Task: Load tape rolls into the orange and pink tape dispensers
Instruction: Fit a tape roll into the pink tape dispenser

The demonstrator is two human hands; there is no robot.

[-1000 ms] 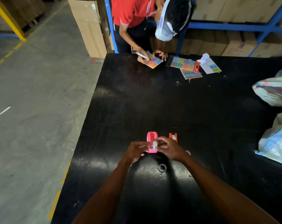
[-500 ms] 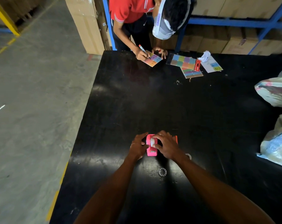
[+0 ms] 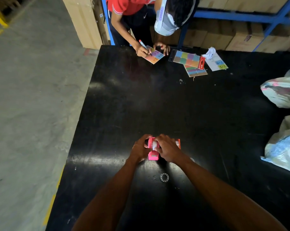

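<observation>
Both hands closed on the pink dispenser (image 3: pixel 152 151), which sits on the black table (image 3: pixel 157 100) near its front edge. Left hand (image 3: pixel 139 150) clamps the left side wall. Right hand (image 3: pixel 167 150) wraps over from the right, its fingers (image 3: pixel 158 141) pressing a white tape roll (image 3: pixel 154 145) in the top slot. Whether the roll is fully seated: cannot tell, fingers cover it.

Handling, judged: dispenser is small hard plastic, light, likely to skid on this surface unless pinned. Best hold is across the two flat side walls, clear of the cutter end facing the person. Roll is light and stiff at the core; the loose end is sticky and will catch on fingers.

Orange dispenser (image 3: pixel 178 142) stands just behind the right hand, touching or nearly so; mostly hidden.

Small ring (image 3: pixel 164 177) lies on the table nearer the person, apart from both hands.

Table: glossy, scuffed, glare patches. Plastic bags (image 3: pixel 282 144) at the right edge. At the far end another person writes on coloured cards (image 3: pixel 154 55). Concrete floor to the left, cartons and blue racking behind.
</observation>
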